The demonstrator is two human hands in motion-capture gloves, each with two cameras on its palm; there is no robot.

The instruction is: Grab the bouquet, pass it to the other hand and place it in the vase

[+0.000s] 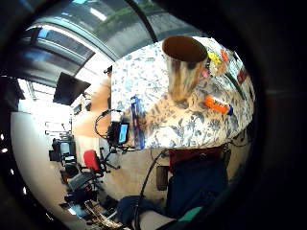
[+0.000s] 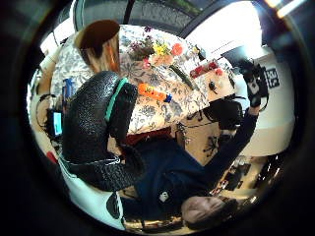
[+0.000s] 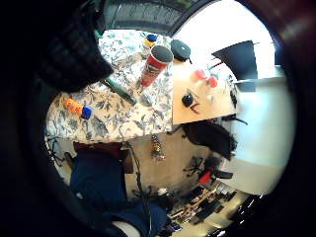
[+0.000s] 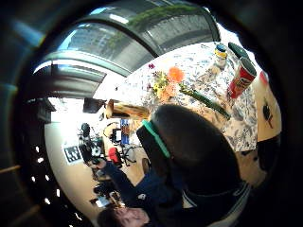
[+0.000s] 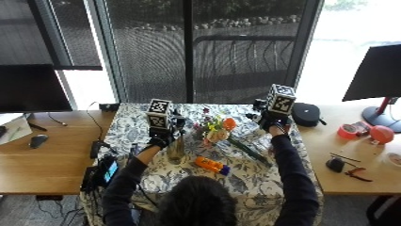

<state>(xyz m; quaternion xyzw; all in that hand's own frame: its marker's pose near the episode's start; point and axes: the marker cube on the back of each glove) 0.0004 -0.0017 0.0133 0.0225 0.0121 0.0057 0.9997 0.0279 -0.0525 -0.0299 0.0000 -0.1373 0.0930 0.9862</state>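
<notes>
Both hands, left (image 5: pixel 162 137) and right (image 5: pixel 272 123), hang empty with relaxed fingers; bouquet (image 5: pixel 216 132) lies between them, vase (image 5: pixel 177 148) beside the left.

Bright window backlight; palm views' edges warp.

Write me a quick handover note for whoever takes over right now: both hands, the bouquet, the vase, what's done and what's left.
Left hand: raised above the table by the vase, holding nothing.
Right hand: raised over the table's right side, holding nothing.
Bouquet: lying on the tablecloth mid-table, stems pointing toward the right side, untouched.
Vase: upright at the left, empty.
Done: nothing yet.
Left: pick up the bouquet, pass it to the other hand, put it in the vase.
</notes>
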